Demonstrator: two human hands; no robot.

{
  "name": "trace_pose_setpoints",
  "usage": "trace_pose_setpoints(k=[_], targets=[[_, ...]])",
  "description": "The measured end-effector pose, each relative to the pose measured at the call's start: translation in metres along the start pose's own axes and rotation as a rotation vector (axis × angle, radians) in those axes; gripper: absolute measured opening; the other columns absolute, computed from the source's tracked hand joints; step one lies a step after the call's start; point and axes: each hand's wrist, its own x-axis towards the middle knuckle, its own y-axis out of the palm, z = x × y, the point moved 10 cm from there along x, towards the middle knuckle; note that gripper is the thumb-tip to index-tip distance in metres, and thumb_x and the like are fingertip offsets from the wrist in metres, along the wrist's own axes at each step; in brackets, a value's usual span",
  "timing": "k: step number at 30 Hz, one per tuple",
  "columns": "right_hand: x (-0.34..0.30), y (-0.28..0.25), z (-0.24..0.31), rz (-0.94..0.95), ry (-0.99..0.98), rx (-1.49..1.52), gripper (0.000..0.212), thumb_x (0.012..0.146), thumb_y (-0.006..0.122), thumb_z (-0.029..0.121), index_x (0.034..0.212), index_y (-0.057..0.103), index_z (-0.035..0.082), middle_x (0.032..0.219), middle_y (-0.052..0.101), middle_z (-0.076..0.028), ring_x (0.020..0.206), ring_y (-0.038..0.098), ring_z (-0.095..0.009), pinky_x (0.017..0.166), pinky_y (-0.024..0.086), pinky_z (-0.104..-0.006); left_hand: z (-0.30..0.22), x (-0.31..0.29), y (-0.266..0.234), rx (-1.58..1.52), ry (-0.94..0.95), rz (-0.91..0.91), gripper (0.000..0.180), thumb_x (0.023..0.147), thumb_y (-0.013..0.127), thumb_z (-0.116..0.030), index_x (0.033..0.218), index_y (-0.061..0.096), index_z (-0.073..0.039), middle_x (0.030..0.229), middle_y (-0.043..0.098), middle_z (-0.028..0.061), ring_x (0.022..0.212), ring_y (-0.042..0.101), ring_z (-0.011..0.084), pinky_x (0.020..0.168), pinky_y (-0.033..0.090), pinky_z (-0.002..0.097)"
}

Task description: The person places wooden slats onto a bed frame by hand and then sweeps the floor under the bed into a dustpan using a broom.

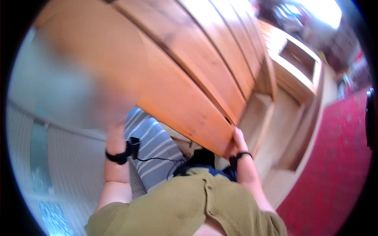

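A large orange-brown wooden panel of long planks slants across the view in front of me, with dark gaps between the planks. My right hand grips its near right corner, thumb up along the edge and fingers partly hidden behind the wood. On the left, my left hand is raised by the panel's left part. A pale, round smear covers its fingers, so their grip does not show. Black bands circle both wrists, and a thin black cable runs from the left one.
Right of the panel stands a pale wooden frame with open compartments and a box-like section. Red carpet lies beyond it. Blue-grey striped fabric sits below the panel, beside a pale ribbed surface. Blurred clutter fills the far right.
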Motion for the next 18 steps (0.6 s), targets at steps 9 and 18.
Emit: trace_pose_setpoints(k=[9, 18], targets=[[0.147, -0.078, 0.013, 0.005, -0.526, -0.566, 0.049, 0.087, 0.034, 0.036, 0.101, 0.055, -0.006, 0.099, 0.058, -0.018, 0.094, 0.052, -0.026, 0.080, 0.041, -0.0361, 0.039, 0.015, -0.001, -0.078, 0.035, -0.089, 0.040, 0.065, 0.069, -0.019, 0.087, 0.043, 0.002, 0.074, 0.052, 0.0050, 0.068, 0.048, 0.0085, 0.060, 0.042, 0.0240], [0.146, -0.064, 0.018, 0.018, -0.697, -0.673, 0.040, 0.088, 0.035, 0.027, 0.093, 0.058, -0.005, 0.096, 0.058, -0.022, 0.089, 0.054, -0.027, 0.073, 0.043, -0.0372, 0.027, 0.024, 0.009, -0.252, -0.029, -0.045, 0.040, 0.067, 0.065, -0.008, 0.100, 0.043, -0.001, 0.092, 0.054, 0.0067, 0.079, 0.054, 0.0131, 0.069, 0.046, 0.0257]])
